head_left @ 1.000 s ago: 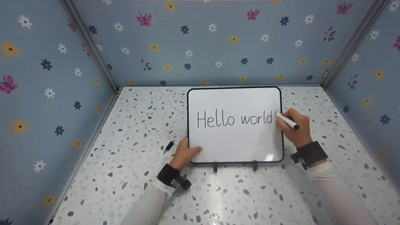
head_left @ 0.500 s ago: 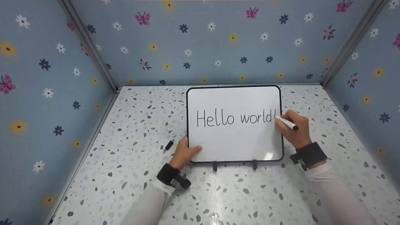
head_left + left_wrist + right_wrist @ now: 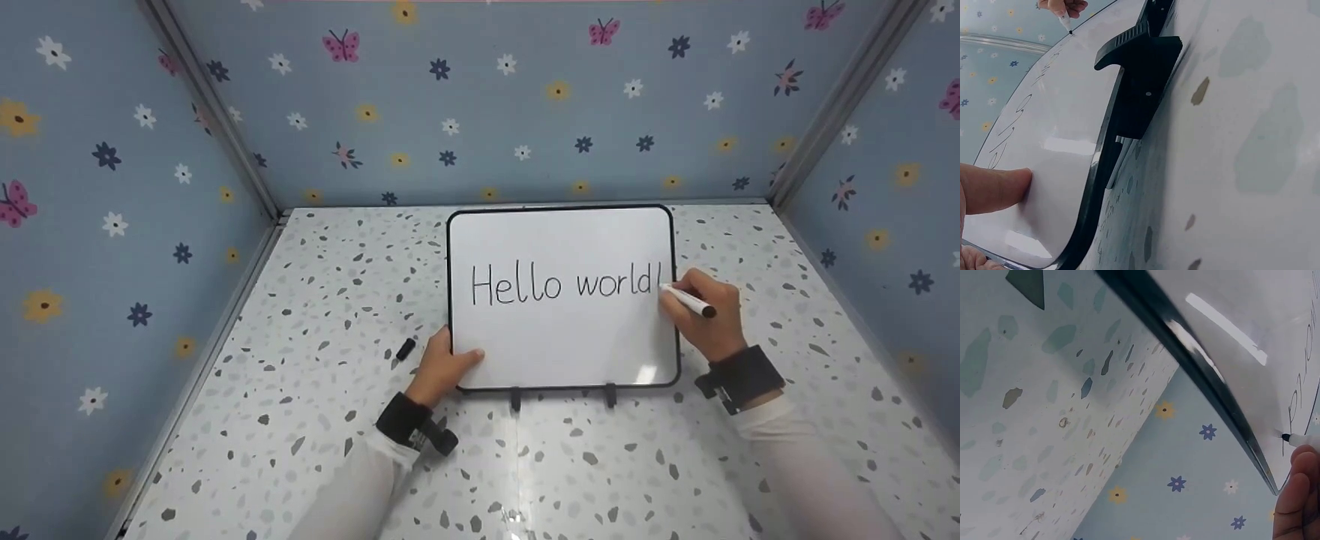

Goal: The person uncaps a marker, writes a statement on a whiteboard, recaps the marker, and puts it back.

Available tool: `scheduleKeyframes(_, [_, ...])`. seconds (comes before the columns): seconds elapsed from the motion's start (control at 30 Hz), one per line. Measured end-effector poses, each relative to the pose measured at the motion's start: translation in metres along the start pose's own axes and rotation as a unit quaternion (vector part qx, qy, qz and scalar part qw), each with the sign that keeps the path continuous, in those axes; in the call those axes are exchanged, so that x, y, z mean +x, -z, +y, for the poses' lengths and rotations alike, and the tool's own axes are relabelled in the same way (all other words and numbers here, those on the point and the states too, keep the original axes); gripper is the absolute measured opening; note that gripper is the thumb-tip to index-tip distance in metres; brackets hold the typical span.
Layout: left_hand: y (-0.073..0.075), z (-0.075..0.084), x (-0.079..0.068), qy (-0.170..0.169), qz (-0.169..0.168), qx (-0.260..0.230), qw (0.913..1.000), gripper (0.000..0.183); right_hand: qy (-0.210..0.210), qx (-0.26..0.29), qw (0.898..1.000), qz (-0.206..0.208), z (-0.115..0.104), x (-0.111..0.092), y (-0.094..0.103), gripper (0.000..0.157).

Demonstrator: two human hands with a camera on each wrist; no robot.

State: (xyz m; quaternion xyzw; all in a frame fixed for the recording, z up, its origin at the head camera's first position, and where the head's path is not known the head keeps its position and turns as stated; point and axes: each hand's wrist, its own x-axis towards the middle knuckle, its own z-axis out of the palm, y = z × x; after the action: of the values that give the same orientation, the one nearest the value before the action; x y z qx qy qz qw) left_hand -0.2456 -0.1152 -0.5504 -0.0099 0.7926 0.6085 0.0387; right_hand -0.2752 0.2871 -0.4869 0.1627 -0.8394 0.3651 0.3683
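Observation:
A black-framed whiteboard [image 3: 562, 345] leans upright on the table, bearing the handwriting "Hello world" [image 3: 561, 283] and a vertical stroke after the "d". My left hand [image 3: 442, 369] grips its lower left edge, thumb on the white face and fingers behind. My right hand [image 3: 709, 311] pinches a white marker [image 3: 688, 300] at the board's right edge. In the right wrist view the marker's black tip [image 3: 1286, 437] is at the stroke, touching or very close to the surface. A small black marker cap [image 3: 406, 349] lies on the table left of my left hand.
Two black stand feet [image 3: 515, 399] hold the board's bottom edge; one foot [image 3: 1145, 84] looms large in the left wrist view. The speckled table [image 3: 322, 300] is bounded by flower-patterned blue walls [image 3: 517, 105] at the back and both sides.
My right hand has moved slightly down with the marker, and the vertical stroke after "world" has grown longer. The left hand keeps its grip on the board.

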Motion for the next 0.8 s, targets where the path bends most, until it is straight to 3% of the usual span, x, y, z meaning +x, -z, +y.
scheduleKeyframes(0.8, [0.0004, 0.0035, -0.0034, 0.002, -0.002, -0.008, 1.0, 0.058, 0.035, -0.004, 0.999, 0.013, 0.0019, -0.0097, 0.001, 0.013])
